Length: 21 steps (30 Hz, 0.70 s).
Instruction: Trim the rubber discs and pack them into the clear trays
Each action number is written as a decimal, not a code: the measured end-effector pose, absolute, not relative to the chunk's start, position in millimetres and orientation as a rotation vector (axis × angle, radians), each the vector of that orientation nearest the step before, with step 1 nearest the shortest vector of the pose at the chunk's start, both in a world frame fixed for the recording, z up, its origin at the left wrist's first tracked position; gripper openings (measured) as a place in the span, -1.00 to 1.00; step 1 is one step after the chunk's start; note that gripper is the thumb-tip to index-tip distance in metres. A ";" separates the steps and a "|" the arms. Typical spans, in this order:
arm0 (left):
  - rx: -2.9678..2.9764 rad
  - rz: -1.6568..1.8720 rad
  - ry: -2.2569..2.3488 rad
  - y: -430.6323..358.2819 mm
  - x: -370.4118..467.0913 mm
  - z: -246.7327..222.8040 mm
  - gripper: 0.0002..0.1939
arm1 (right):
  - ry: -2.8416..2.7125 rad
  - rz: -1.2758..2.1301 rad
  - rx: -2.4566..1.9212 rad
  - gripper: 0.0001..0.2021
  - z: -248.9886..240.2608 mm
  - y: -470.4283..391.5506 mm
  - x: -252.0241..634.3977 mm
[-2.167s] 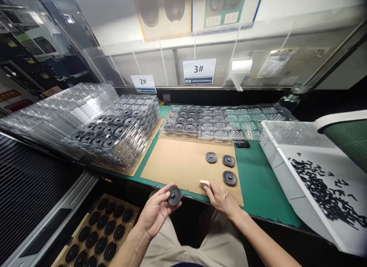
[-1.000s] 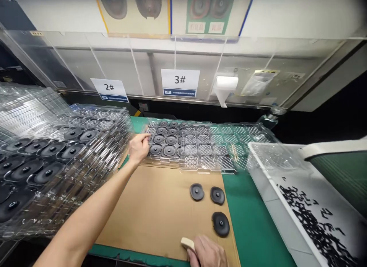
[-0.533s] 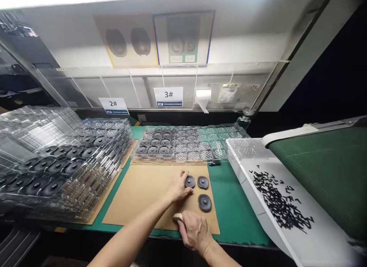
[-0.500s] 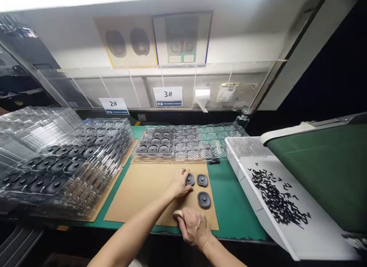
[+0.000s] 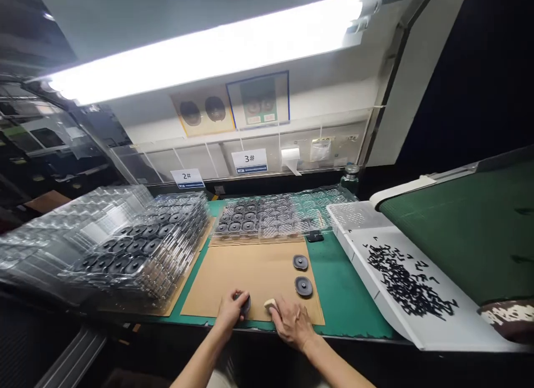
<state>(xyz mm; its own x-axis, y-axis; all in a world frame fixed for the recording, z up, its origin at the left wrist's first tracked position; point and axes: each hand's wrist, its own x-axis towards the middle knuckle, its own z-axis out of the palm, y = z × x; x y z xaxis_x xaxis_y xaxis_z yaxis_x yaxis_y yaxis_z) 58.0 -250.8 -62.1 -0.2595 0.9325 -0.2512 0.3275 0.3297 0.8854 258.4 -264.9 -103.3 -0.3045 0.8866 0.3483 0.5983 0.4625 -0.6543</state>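
Observation:
My left hand is closed around a dark grey rounded disc-shaped part, tilted on edge near the front of the cardboard sheet. To its right, my right hand grips a small cream-coloured block between thumb and fingers, apart from the held part; the rest of the block is hidden by the fingers. Two more dark parts, an upper one and a lower one, lie flat at the cardboard's right side, each with a small raised centre.
Stacked clear trays with dark parts stand at left. Behind the cardboard, a clear tray is partly filled. A white bin at right holds small black pieces, beside a green belt. A small black object lies behind.
My left hand has taken a dark part off the cardboard and brought it left and toward me, near my right hand. My right hand still holds the cream block. The view has tilted upward.

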 end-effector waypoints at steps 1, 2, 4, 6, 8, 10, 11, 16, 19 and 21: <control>1.060 0.980 1.744 -266.9 54.7 -61.8 -0.41 | -1.980 0.607 -1.225 -0.81 -99.7 -271.9 254.5; 1.003 1.028 1.715 -282.0 53.7 -61.3 -0.37 | -1.937 0.691 -1.217 -0.76 -95.8 -280.1 249.9; 0.909 1.091 1.646 -308.1 57.2 -58.8 -0.35 | -1.859 0.891 -1.191 -0.71 -87.3 -297.8 240.9; 0.841 1.116 1.568 -328.5 64.3 -52.2 -0.35 | -1.768 1.093 -1.175 -0.69 -77.9 -312.3 234.9; 0.788 1.134 1.487 -343.8 70.8 -40.4 -0.34 | -1.647 1.281 -1.182 -0.68 -68.1 -319.4 233.5; 0.717 1.160 1.367 -355.1 74.3 -24.4 -0.33 | -1.502 1.459 -1.185 -0.65 -57.8 -319.8 236.2; 0.684 1.171 1.302 -359.5 74.9 -16.0 -0.32 | -1.426 1.543 -1.172 -0.63 -52.5 -318.8 238.3; 0.741 1.212 1.109 -374.5 72.0 9.8 -0.28 | -1.139 1.807 -1.055 -0.52 -25.5 -321.1 245.8; 0.802 1.260 1.067 -381.0 69.0 9.4 -0.29 | -1.076 1.895 -1.006 -0.51 -11.0 -329.6 247.6; 0.830 1.295 1.064 -384.9 67.2 7.7 -0.30 | -1.143 1.896 -0.993 -0.54 -0.2 -334.6 250.3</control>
